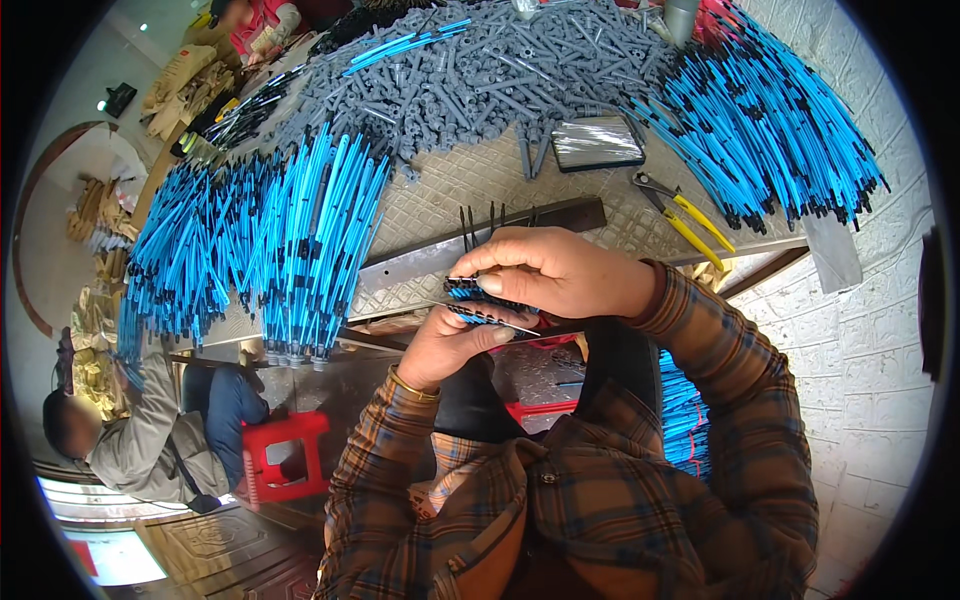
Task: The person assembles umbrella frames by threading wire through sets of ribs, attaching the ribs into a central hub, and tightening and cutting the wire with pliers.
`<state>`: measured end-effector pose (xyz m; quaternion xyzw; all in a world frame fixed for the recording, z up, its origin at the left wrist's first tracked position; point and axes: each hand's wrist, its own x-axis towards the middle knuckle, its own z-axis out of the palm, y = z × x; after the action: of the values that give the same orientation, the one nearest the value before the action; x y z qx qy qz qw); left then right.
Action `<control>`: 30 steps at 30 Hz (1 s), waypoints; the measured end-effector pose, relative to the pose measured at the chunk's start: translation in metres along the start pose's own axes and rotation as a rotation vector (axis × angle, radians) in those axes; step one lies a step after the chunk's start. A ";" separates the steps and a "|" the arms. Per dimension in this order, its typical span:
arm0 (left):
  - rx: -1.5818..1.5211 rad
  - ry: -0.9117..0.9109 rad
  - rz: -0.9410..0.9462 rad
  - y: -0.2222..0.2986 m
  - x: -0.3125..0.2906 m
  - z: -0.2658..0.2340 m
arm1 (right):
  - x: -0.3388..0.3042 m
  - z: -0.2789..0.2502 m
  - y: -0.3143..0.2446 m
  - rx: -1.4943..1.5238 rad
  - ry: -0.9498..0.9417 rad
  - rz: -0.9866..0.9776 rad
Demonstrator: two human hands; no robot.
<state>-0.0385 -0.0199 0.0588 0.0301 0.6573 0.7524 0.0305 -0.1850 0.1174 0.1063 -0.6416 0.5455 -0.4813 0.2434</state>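
Both my hands are together at the table's near edge, in front of my lap. My left hand (447,346) is closed around blue-and-black rods (490,316), seen nearly end-on, its thumb along the near side. Over them, my right hand (552,270) is bent with fingers and thumb closed on the upper part of the rods (462,289); its palm hides much of them. Whether the two hands hold one bundle or two, I cannot tell. Just beyond the hands lies a long metal bar (400,268), with several thin dark prongs (468,226) standing up beside it.
Large piles of blue rods with black fittings lie left (310,240) and right (765,125). Beyond is a heap of grey plastic parts (480,75). Yellow-handled pliers (690,228) and a black tray of silvery pins (598,143) lie to the right. A person (150,445) sits at left.
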 end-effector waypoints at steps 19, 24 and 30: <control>0.182 0.181 0.119 -0.007 -0.011 0.010 | 0.038 0.005 -0.028 -0.589 0.007 -0.120; -0.001 0.289 0.129 -0.009 -0.022 0.002 | 0.061 0.003 -0.021 -0.450 -0.062 -0.130; -0.067 0.298 0.147 -0.016 -0.013 -0.001 | 0.068 -0.004 -0.002 -0.360 -0.110 -0.138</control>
<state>-0.0256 -0.0195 0.0424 -0.0348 0.6252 0.7702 -0.1212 -0.1916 0.0555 0.1341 -0.7360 0.5632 -0.3558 0.1206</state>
